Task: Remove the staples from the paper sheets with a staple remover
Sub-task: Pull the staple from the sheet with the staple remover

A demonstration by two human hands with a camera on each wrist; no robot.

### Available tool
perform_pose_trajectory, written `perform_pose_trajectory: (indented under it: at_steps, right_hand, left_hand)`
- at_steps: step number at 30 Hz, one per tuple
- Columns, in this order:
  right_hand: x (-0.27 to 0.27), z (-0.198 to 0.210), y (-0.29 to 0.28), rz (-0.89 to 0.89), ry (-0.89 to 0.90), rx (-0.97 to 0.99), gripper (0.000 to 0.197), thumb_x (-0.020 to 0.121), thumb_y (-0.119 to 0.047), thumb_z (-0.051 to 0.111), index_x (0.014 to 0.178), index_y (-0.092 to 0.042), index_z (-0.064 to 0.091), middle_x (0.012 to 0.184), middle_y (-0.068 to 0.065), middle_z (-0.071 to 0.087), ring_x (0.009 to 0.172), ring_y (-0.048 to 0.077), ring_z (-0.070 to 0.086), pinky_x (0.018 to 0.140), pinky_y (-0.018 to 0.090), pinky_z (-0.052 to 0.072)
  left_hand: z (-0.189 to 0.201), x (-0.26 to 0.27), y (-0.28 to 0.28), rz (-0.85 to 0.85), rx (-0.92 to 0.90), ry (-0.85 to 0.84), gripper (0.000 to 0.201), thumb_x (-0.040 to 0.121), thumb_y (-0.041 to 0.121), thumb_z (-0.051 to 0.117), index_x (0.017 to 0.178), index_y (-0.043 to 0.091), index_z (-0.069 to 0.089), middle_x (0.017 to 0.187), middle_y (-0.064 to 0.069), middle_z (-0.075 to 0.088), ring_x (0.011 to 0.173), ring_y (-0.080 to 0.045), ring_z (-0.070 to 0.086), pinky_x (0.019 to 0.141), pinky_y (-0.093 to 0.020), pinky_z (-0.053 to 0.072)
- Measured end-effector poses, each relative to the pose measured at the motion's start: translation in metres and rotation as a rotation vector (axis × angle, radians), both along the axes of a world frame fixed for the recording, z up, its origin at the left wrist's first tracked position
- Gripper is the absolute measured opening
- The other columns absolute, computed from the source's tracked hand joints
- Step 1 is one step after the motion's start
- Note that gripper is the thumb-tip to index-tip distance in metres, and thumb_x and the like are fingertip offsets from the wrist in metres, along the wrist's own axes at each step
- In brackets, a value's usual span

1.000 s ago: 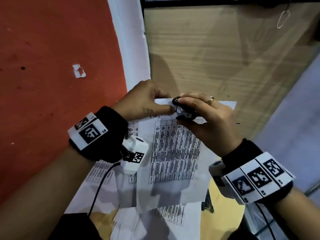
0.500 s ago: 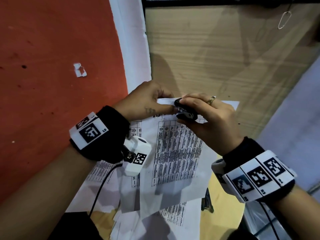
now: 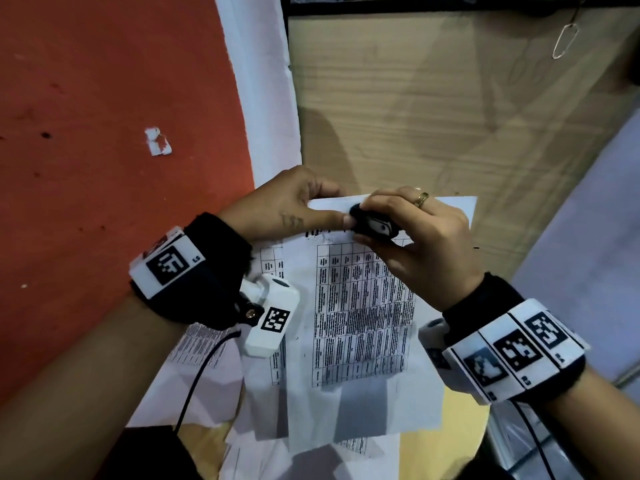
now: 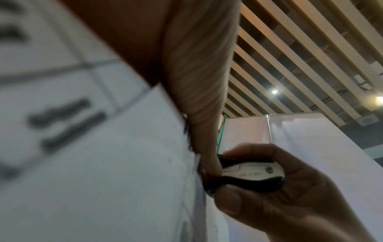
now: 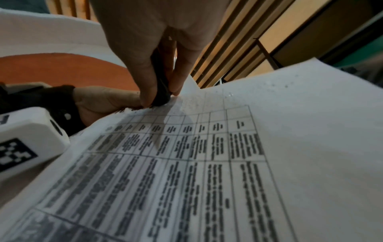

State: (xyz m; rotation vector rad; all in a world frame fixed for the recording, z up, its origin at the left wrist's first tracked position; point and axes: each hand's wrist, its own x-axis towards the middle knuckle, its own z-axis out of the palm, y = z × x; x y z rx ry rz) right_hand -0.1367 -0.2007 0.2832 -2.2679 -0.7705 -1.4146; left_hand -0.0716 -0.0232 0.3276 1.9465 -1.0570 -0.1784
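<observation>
A printed sheet set point(image 3: 363, 306) with tables is held up in front of me. My left hand point(image 3: 294, 206) pinches its top edge, thumb on the front of the paper point(image 4: 103, 163). My right hand point(image 3: 408, 230) grips a black and silver staple remover point(image 3: 372, 225) between thumb and fingers, its front end against the sheet's top edge right beside my left thumb. The left wrist view shows the staple remover point(image 4: 246, 173) squeezed against the paper edge. From the right wrist, the black tool point(image 5: 161, 91) meets the sheet point(image 5: 228, 163) near its corner. No staple can be made out.
More printed sheets point(image 3: 214, 386) lie below on a yellow surface point(image 3: 460, 427). A wooden panel point(image 3: 433, 109) stands behind, red floor point(image 3: 104, 168) to the left. A paper clip point(image 3: 564, 39) lies at the top right.
Both hands and the sheet have stayed nearly in place, drifting slightly right; the staple remover remains pressed at the top edge.
</observation>
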Motion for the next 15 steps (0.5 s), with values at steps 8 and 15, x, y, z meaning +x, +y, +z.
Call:
perform_pose_trajectory:
  at_steps: [8,15]
  right_hand:
    - [-0.008,-0.001,-0.001,0.126,0.132,0.285,0.031,0.071,-0.021,0.079,0.095,-0.003,0.068,0.091,-0.007,0.063,0.085,0.007,0.061,0.071,0.026,0.055]
    - [-0.01,0.003,0.001,0.138,0.146,0.379,0.03,0.07,-0.017,0.079,0.095,-0.007,0.068,0.09,-0.005,0.064,0.085,0.006,0.062,0.069,0.027,0.057]
  left_hand:
    - [-0.002,-0.001,-0.003,0.04,-0.136,0.0,0.013,0.078,0.018,0.073,0.084,0.007,0.072,0.077,-0.021,0.068,0.069,-0.011,0.054,0.064,-0.024,0.04]
    - [-0.005,-0.003,-0.005,0.085,-0.183,-0.014,0.014,0.081,0.015,0.071,0.084,0.002,0.072,0.074,-0.007,0.066,0.069,-0.006,0.056,0.068,-0.023,0.043]
